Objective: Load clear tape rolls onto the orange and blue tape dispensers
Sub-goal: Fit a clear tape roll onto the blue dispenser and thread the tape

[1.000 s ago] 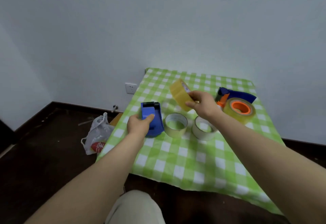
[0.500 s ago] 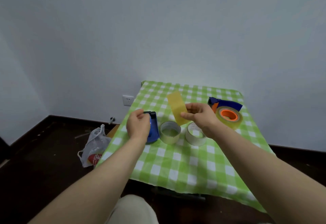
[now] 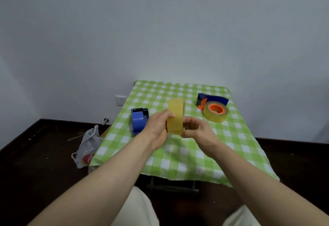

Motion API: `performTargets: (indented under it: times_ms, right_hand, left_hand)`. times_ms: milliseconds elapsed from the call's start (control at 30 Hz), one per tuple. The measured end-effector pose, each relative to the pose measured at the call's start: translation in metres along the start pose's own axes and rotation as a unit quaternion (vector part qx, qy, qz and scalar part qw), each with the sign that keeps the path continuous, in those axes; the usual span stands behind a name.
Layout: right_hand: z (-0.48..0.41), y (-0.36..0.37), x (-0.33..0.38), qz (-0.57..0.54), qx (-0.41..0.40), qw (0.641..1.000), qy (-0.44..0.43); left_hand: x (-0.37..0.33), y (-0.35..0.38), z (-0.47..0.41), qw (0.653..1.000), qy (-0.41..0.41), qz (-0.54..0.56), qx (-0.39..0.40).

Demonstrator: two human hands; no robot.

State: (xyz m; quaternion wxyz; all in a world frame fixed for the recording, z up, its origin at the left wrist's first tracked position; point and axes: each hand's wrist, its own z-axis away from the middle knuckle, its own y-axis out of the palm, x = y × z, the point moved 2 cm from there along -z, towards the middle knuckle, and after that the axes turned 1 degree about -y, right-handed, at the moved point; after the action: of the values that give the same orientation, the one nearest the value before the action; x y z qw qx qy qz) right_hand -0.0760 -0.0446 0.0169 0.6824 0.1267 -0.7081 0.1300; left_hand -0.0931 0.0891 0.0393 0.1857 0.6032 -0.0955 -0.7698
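I hold a yellowish clear tape roll (image 3: pixel 175 114) on edge above the middle of the table, my left hand (image 3: pixel 156 127) gripping its left side and my right hand (image 3: pixel 195 129) its right side. The blue dispenser (image 3: pixel 138 121) lies on the cloth just left of my left hand, with no roll on it and nothing touching it. At the back right lies the orange and blue dispenser (image 3: pixel 211 100), its orange hub carrying a clear tape roll (image 3: pixel 215 111). My hands hide the two loose rolls seen earlier on the cloth.
A small table under a green and white checked cloth (image 3: pixel 178 154) stands against a white wall. On the dark floor to the left lies a white plastic bag (image 3: pixel 87 147). A wall socket (image 3: pixel 120 100) is near the table's back left corner. My knees are below the front edge.
My left hand let go of the blue dispenser and moved right onto the tape roll. The roll is now upright between both hands. The view tilted up.
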Motion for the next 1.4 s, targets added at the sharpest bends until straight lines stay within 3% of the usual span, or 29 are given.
performTargets:
  times_ms: [67, 167, 233, 467, 733, 1100, 1400]
  right_hand:
    - [-0.001, -0.003, 0.004, -0.082, 0.009, 0.996, 0.044]
    - [-0.004, -0.008, 0.008, -0.167, -0.045, 0.982, 0.075]
    - [-0.003, -0.010, 0.007, -0.164, -0.059, 0.982, 0.069]
    - [0.012, -0.002, 0.004, -0.087, 0.043, 0.995, 0.021]
    - [0.014, -0.002, 0.005, -0.017, 0.035, 0.999, -0.005]
    - [0.005, -0.010, 0.012, -0.188, -0.057, 0.977, 0.079]
    - [0.004, -0.006, 0.009, -0.139, -0.029, 0.989, 0.035]
  left_hand:
    - [0.006, 0.001, 0.006, 0.999, 0.018, -0.040, 0.024]
    - [0.013, 0.000, 0.015, 0.995, 0.027, -0.087, 0.047]
    - [0.016, -0.001, 0.018, 0.993, 0.027, -0.103, 0.044]
    - [0.018, -0.002, 0.018, 0.998, 0.011, -0.063, -0.004]
    - [0.014, 0.005, 0.011, 0.998, 0.012, -0.059, -0.033]
    - [0.018, 0.008, 0.019, 0.993, 0.042, -0.113, 0.018]
    - [0.018, 0.005, 0.017, 0.997, 0.015, -0.073, -0.016]
